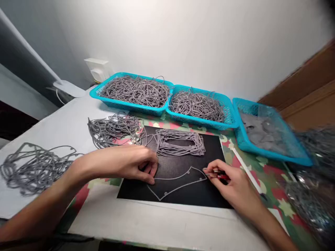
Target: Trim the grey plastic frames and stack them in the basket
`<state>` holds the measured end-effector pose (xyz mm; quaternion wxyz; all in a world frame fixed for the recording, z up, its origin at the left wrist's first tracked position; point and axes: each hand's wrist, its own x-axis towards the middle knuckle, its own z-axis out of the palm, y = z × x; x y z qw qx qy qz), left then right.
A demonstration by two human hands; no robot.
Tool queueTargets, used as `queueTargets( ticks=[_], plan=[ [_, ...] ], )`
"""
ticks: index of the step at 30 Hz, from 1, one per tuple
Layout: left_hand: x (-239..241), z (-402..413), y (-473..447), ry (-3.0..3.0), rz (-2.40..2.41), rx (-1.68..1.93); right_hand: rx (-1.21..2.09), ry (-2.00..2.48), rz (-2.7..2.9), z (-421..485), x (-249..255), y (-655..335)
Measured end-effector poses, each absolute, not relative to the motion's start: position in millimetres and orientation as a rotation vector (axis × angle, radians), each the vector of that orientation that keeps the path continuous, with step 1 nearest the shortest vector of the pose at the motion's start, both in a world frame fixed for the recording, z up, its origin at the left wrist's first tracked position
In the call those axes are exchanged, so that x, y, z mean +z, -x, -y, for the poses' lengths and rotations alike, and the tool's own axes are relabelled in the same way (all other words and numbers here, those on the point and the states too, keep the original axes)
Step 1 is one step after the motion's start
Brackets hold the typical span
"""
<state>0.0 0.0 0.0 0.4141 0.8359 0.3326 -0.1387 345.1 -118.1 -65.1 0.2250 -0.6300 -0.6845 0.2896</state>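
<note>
Black mat (178,165) is my reference. Grey frame (180,187), thin and curvy with small loops, lies on the mat's front half. Left hand (140,164) curls over the mat's left edge, thumb and fingertip pinching the frame's left end. Right hand (232,179) is at the mat's right side, closed around a red-handled tool (222,176), fingertips at the frame's right tip; can't tell if they pinch the frame too.

Stack of similar grey frames (195,148) sits on the mat's rear. Dark mark on the grey pieces (267,134) inside the right basket (274,156) is too blurred to read.

Surface: white table (65,122), camouflage-style cloth (277,191) with star shapes under the mat, white board (162,219) along its front. Two loose grey piles left of the mat. Left basket (131,107) and middle basket (199,122), both teal, hold grey strands behind it.

Room: white wall (193,42) beyond the mat, white lamp (69,89) far left, cardboard (300,90) and clear plastic bags (314,198) right.
</note>
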Motion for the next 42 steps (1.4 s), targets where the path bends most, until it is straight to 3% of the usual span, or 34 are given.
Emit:
queueTargets(
  ticks=[20, 29, 34, 37, 42],
  plan=[
    [0, 6, -5, -2.146, -0.871, -0.288, 0.175, 1.292, 2.206, 115, -64, -320],
    [-11, 8, -13, -2.183, -0.538, -0.043, 0.279, 0.939, 2.164, 126, -20, -313],
    [-4, -1, -4, -1.707, -0.559, -0.048, 0.225, 1.267, 2.115, 91, -4, -308],
    [0, -9, 1, -1.446, -0.655, 0.089, 0.353, 1.487, 2.154, 79, -18, -309],
    [-5, -21, 6, -1.529, -0.887, 0.221, 0.638, 1.567, 1.952, 79, -43, -307]
  ],
)
